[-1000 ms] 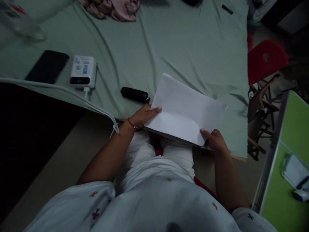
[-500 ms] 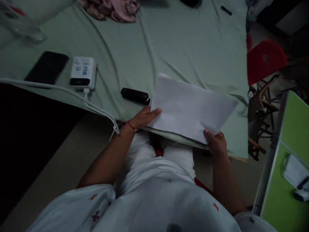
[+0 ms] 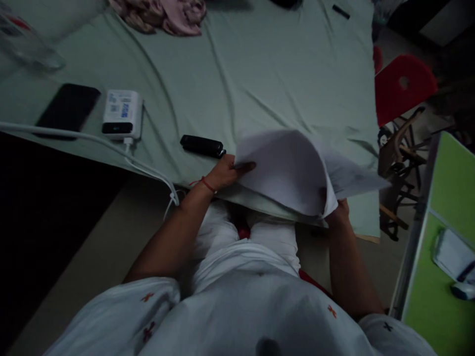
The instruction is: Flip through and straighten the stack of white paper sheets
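Note:
Sheets of white paper lie over the near edge of the cloth-covered table, the top one bent upward along its right side. My left hand grips their left edge, thumb on top. At the lower right corner, my right hand is closed on the paper; the raised sheet hides most of its fingers. Another sheet shows beyond the curled edge, pointing right. Just left of the paper, close to my left hand, rests a black stapler.
A white power bank with a white cable and a black phone lie at left. Pink cloth is at the back. On the right stand a red chair and a green table.
The flat stack has parted: the right side of the top sheet is now curled up and leftward, with another sheet showing behind it. Both hands stay near the same places.

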A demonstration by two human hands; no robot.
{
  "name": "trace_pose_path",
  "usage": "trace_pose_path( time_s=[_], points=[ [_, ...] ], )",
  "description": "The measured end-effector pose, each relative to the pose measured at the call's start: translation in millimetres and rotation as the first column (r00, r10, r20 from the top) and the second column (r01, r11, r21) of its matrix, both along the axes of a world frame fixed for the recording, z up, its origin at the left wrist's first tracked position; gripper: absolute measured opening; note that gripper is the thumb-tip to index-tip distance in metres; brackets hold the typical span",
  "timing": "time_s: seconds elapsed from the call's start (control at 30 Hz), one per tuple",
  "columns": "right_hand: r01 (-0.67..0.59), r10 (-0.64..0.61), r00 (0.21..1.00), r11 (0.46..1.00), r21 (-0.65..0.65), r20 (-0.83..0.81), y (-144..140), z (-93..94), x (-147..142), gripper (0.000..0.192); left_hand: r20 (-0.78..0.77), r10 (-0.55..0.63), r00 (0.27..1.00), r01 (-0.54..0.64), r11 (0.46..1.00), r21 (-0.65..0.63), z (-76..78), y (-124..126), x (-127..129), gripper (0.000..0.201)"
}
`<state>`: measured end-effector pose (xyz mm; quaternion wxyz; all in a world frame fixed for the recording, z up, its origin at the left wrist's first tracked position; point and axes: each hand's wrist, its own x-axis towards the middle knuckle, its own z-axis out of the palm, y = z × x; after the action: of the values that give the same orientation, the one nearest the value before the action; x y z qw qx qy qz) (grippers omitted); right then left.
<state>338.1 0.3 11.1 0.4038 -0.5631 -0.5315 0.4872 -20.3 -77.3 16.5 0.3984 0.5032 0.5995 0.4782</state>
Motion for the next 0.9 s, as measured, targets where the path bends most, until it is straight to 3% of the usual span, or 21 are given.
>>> trace_pose_path(
  time_s=[0.2, 0.33, 0.4, 0.5, 0.6, 0.77, 0.9],
  points=[
    [0.21, -0.212, 0.975, 0.977, -0.027, -0.072, -1.5, -2.3, -13.9, 0.057, 0.227, 0.075, 0.971, -0.042, 0.989, -0.145, -5.3, -12.6, 5.4, 0.058],
    [0.316, -0.319, 0.936, 0.948, -0.042, -0.151, -2.2, -6.5, -21.5, 0.069, 0.382, 0.09, 0.92, -0.018, 0.982, -0.187, 1.3, -26.1, 11.4, 0.063],
    [0.368, -0.371, 0.905, 0.928, -0.056, -0.206, -3.0, -8.9, -24.7, 0.072, 0.371, 0.089, 0.924, 0.001, 0.972, -0.237, 6.5, -32.5, 13.2, 0.063],
    [0.243, -0.262, 0.944, 0.963, -0.114, -0.199, -3.3, -9.2, -27.8, 0.064, 0.175, 0.069, 0.982, -0.019, 0.962, -0.274, 11.6, -37.7, 10.9, 0.059],
    [0.045, -0.065, 0.985, 0.991, -0.125, -0.159, -0.4, -2.7, -26.5, 0.063, -0.023, 0.07, 0.997, -0.073, 0.986, -0.149, 11.3, -36.3, 2.9, 0.061],
    [0.038, -0.038, 0.998, 0.999, 0.006, 0.04, 9.3, 17.1, -8.8, 0.057, -0.128, 0.03, 0.991, -0.032, 0.999, -0.013, 11.6, -27.6, -7.5, 0.049],
    [-0.006, 0.019, 0.949, 0.999, -0.04, 0.315, 15.9, 23.6, 3.5, 0.056, -0.137, 0.063, 0.989, -0.059, 0.998, 0.039, 10.8, -15.5, -4.5, 0.044]
  ],
)
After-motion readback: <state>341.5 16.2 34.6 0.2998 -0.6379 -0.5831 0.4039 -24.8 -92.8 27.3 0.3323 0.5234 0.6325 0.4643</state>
